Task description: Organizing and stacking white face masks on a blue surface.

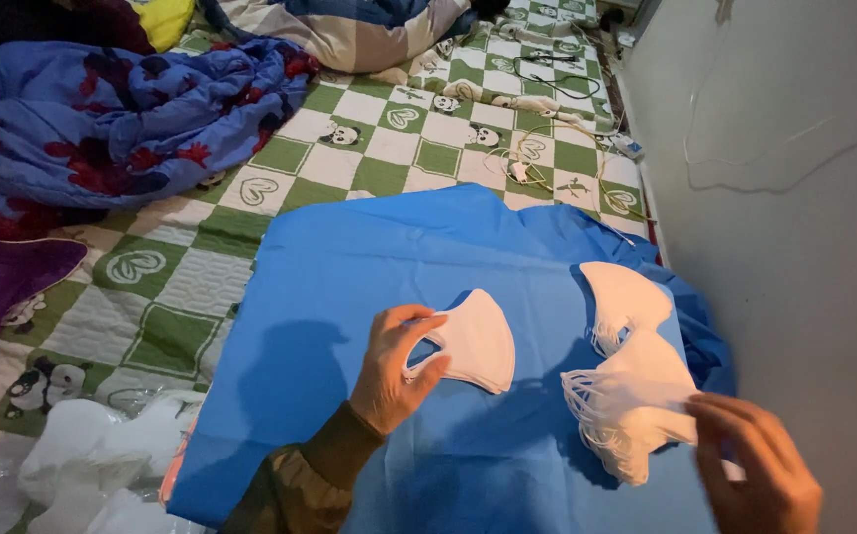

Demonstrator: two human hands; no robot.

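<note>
A bed (369,138) is covered by a green-and-white checked quilt with panda and heart prints. A blue cloth (369,257) is spread over its near middle. A crumpled blue floral blanket (102,119) is heaped at the far left, white cables (547,148) are strewn at the far right, and clear plastic bags (92,465) are bunched near left

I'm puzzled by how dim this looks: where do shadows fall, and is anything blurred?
Head view: dim, bluish light; the left hand casts a dark shadow leftward on the blue cloth; the right hand, touching the stack of white face masks, is smeared by motion blur; the single white mask stays fairly sharp.
</note>
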